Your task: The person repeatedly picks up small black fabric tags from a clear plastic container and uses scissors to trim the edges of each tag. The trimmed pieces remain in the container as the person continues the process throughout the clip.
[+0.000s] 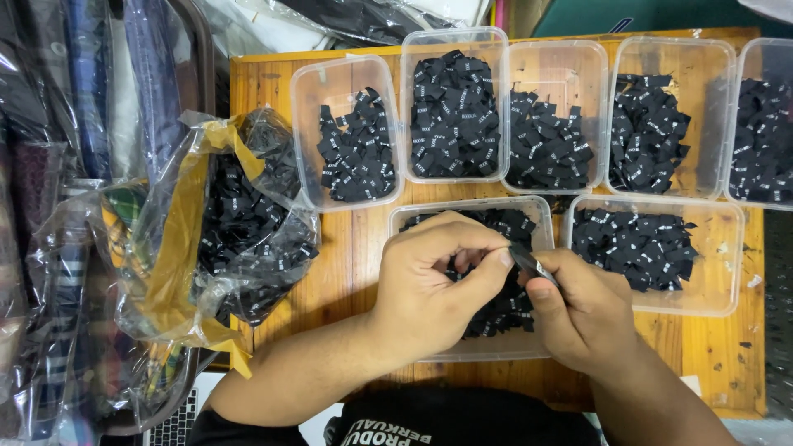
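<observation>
Both my hands hover over a clear plastic tub (413, 216) of small black fabric labels at the front of the wooden table (347, 272). My left hand (429, 285) is curled, with thumb and forefinger pinching the end of a black label (533, 264). My right hand (582, 310) grips the same label from the right side with its thumb on top. The label is stretched between the two hands, just above the tub's contents.
Several more clear tubs of black labels (454, 107) stand in two rows at the back and right. A crumpled plastic bag (239, 223) with yellow tape, full of labels, lies at the left. Wrapped fabric bundles (58, 248) pile beyond the table's left edge.
</observation>
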